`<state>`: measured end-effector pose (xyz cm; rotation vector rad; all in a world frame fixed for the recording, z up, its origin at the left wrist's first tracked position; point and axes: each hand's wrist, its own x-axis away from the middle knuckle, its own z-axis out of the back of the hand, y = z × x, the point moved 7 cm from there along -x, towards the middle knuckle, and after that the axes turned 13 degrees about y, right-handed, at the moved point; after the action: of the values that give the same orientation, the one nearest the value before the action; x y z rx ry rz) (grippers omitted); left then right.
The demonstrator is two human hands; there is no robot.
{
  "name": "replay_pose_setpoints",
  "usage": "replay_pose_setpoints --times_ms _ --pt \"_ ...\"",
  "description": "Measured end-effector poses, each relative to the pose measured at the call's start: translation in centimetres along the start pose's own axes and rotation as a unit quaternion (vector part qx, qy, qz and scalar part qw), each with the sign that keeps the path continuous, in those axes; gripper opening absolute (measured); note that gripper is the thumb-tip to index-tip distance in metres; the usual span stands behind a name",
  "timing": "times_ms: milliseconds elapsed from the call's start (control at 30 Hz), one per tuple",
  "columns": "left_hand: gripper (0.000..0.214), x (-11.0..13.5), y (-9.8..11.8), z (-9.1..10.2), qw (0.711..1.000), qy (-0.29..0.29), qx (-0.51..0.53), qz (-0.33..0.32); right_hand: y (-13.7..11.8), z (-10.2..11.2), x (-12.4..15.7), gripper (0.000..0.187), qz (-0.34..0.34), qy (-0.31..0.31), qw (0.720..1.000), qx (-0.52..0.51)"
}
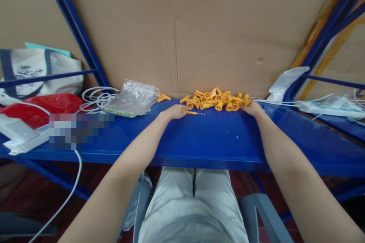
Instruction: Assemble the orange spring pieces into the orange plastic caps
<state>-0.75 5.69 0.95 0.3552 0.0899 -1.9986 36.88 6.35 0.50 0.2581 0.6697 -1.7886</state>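
Note:
My left hand [176, 111] is closed on the end of an orange corkscrew [191, 112], whose ribbed plastic shaft and bare metal spiral point right, low over the blue shelf. At the right end of a heap of orange plastic corkscrew parts [219, 107], my right hand [255, 109] has its fingers closed around an orange plastic part [246, 103]. Several of the heaped parts have open, bell-shaped ends. To the left, another orange corkscrew handle [163, 98] with a metal spiral lies by a clear plastic bag [134, 97].
The blue metal shelf [211, 136] runs across, backed by cardboard [228, 34]. Left are coiled white cables [98, 97], a red bag [57, 107], a canvas bag [62, 70] and a blurred patch. White power strips [327, 108] and cables lie right, near blue posts [316, 49].

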Motion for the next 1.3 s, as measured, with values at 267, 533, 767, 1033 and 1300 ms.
replay_pose_setpoints --times_ms 267,533,767,1033,1300 --pt "0.024 0.0 0.3 0.1 0.999 0.002 0.047 0.01 -0.9 3.1 0.8 0.049 -0.14 0.045 0.989 0.014" --pt "0.043 0.0 0.2 1.6 0.997 0.071 0.0 0.031 -11.6 4.5 1.6 0.039 0.168 0.054 0.983 -0.057" --pt "0.043 0.0 0.2 1.7 0.996 0.085 0.002 0.037 -16.3 1.6 5.5 0.03 0.322 -0.073 0.942 -0.066" --pt "0.039 -0.2 0.1 1.7 0.992 0.118 0.017 0.035 -16.2 1.7 5.4 0.034 0.322 -0.071 0.941 -0.08" --pt "0.031 -0.2 1.3 1.8 0.975 0.153 0.163 0.002 -17.8 1.7 6.4 0.034 0.35 -0.039 0.917 -0.187"
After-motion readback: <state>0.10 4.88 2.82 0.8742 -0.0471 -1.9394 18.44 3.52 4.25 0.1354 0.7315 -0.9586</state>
